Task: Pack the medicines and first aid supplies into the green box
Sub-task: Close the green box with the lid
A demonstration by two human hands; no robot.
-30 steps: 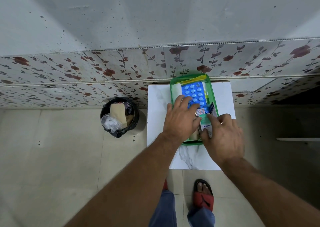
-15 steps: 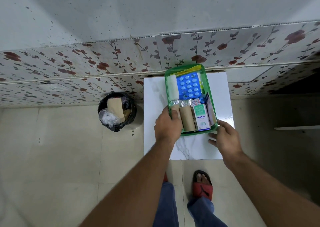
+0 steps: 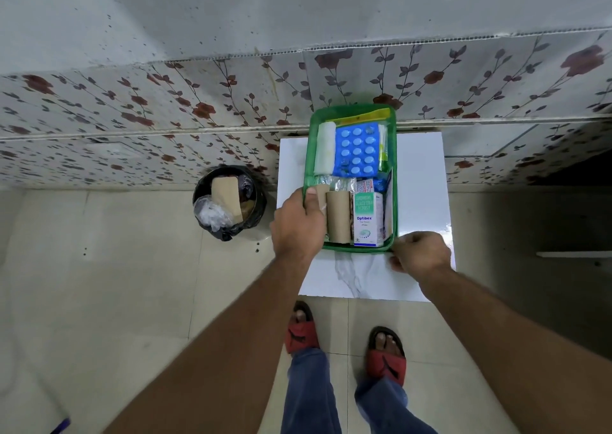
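The green box point(image 3: 353, 110) stands on a small white marble-topped table point(image 3: 420, 181) against the wall. Inside it lie a white gauze roll point(image 3: 324, 148), a blue blister pack of tablets point(image 3: 357, 150), brown bandage rolls point(image 3: 338, 216), a white and green Optibex carton point(image 3: 367, 218) and other small packets. My left hand point(image 3: 298, 226) grips the box's left rim, thumb inside on a brown roll. My right hand point(image 3: 420, 254) is curled at the box's near right corner, fingers touching the rim.
A black bin point(image 3: 229, 201) with cardboard and plastic waste stands on the floor left of the table. The floral-tiled wall runs behind. My feet in red sandals point(image 3: 385, 355) stand on the tiled floor below the table's front edge.
Both hands have come off the packed items and moved to the box's edges, left to the left rim, right to the near right corner. The camera view shifted closer.
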